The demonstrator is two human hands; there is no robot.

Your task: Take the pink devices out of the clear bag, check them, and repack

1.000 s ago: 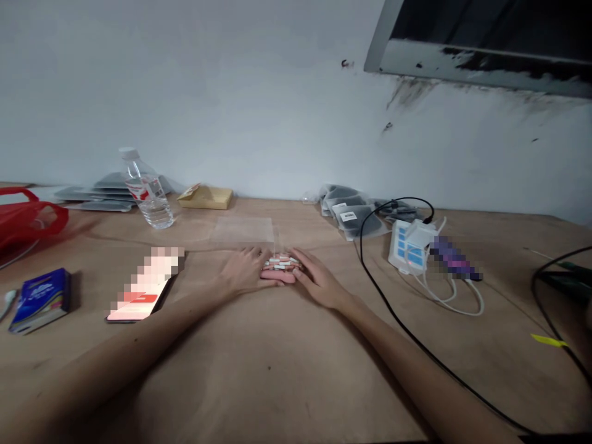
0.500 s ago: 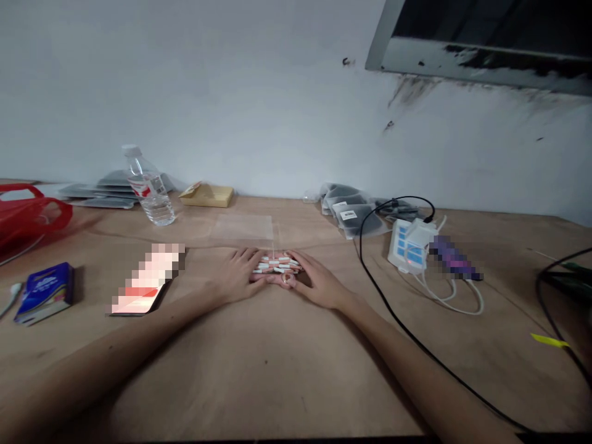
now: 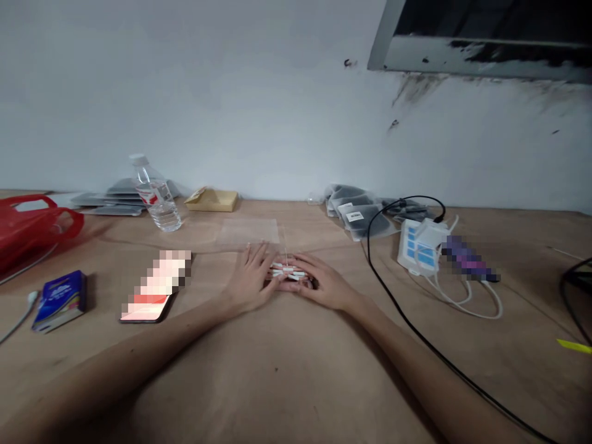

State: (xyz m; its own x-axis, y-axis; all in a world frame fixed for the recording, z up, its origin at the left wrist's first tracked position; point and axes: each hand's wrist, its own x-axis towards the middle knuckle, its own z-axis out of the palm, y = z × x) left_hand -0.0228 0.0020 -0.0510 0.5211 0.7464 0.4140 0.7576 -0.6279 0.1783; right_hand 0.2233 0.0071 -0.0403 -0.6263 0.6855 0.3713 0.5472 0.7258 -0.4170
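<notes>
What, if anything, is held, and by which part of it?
The left hand and right hand cup the pile of small whitish pieces from both sides; whether they grip it cannot be told.

Short, slim white-and-pinkish pieces [image 3: 287, 271], bunched close together, most lying crosswise on surface [image 3: 296, 351]. Cluster between left hand [image 3: 250, 279] and right hand [image 3: 327, 283], its ends partly hidden; single pieces blurred.

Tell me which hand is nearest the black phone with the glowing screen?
The left hand; the right hand is farther, across the white-and-orange sticks.
</notes>
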